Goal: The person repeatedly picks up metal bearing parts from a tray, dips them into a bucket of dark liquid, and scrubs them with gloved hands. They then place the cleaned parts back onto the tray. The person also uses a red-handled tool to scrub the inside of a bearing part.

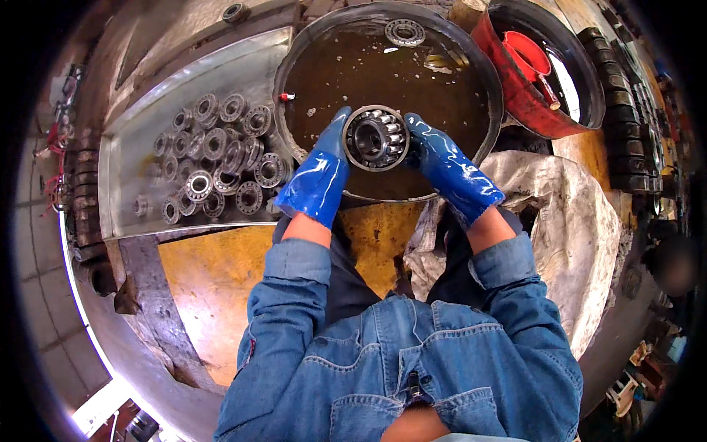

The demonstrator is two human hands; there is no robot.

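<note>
Between my two blue-gloved hands a large steel roller bearing (pixel 376 138) is held up, its rollers and bore facing me. My left hand (pixel 322 171) grips its left rim, and my right hand (pixel 447 166) grips the right rim; some fingers are hidden behind it. Beneath the bearing is a wide round tub (pixel 489 81) of murky brown liquid. Another bearing (pixel 405 33) sits at the tub's far side, next to pale scraps. A small red-and-white object (pixel 287 96) is at the tub's left edge.
Left of the tub, a metal tray (pixel 110 184) holds a heap of bearings (pixel 214 144). A red drum (pixel 508 92) with a red dipper (pixel 527 56) stands far right. Stacked dark rings (pixel 624 110) line the right side. A stained cloth (pixel 560 214) lies nearer, beside a yellow board (pixel 213 272).
</note>
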